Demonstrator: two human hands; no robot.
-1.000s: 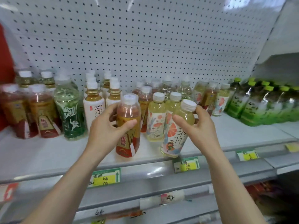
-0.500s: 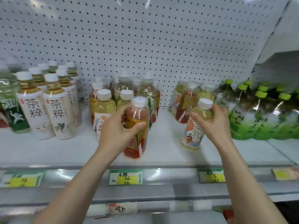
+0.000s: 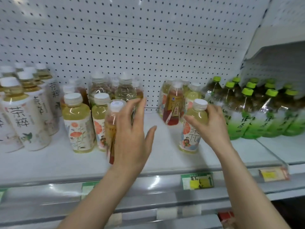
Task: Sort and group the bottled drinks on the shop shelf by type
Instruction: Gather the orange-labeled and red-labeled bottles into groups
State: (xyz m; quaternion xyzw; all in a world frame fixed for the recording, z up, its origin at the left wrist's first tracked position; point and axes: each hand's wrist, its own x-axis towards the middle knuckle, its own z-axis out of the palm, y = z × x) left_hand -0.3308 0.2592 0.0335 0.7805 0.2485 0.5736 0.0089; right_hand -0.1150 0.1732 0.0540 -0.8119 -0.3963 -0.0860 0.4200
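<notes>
— Head view: what can we read on the labels?

— We make out 茶粹 on the white bottles (image 3: pixel 24 116) at the left; the green-capped bottles (image 3: pixel 257 113) at the right carry writing too blurred for us.

— And our hands?

— Our left hand (image 3: pixel 132 134) is blurred, fingers spread beside the amber bottle (image 3: pixel 112 129) near the shelf (image 3: pixel 49 161) front; we cannot tell whether it grips. Our right hand (image 3: pixel 212 123) clasps the pale floral bottle (image 3: pixel 191 134) standing on the shelf.

Left hand (image 3: pixel 132 138) loosening off amber bottle (image 3: pixel 110 129), right hand (image 3: pixel 212 124) gripping yellow bottle (image 3: pixel 192 129)
</notes>
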